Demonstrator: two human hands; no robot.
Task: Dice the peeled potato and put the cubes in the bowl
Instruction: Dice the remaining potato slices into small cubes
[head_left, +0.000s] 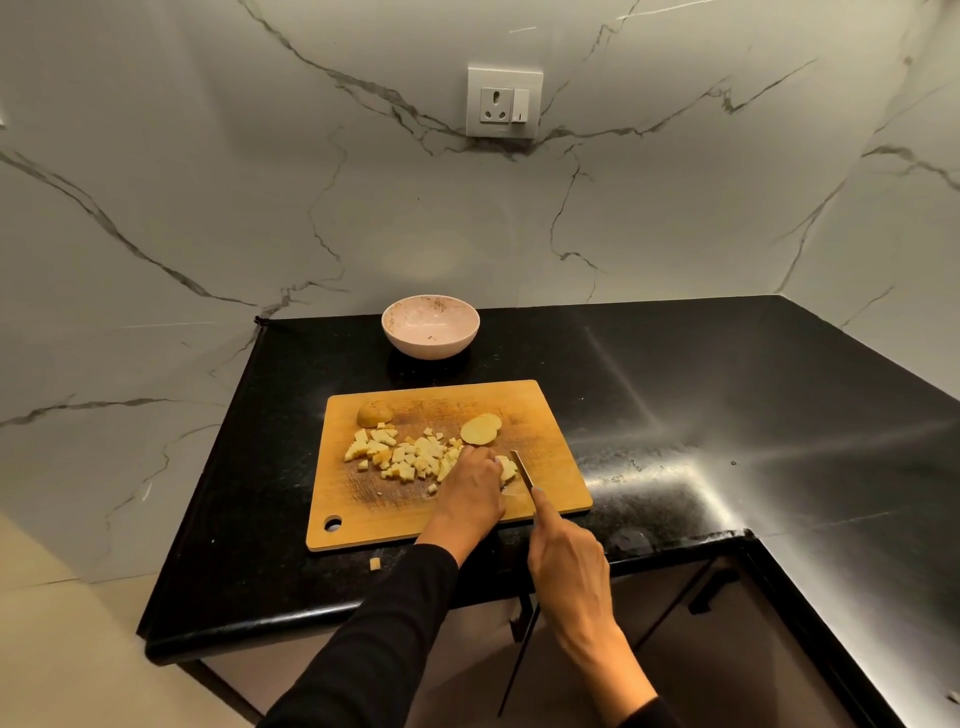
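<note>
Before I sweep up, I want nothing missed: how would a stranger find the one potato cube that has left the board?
Start at the black stone countertop and find the rectangular wooden cutting board with a round hole in its near left corner. Just in front of that corner, on the bare counter, lies a single pale yellow potato cube. It is the only piece off the board; the pile of cubes sits on the wood.

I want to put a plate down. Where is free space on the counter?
Bare counter lies right of the board, and between board and bowl. The board is crowded: cubes, slices, both hands. One cube lies before the board.
</note>
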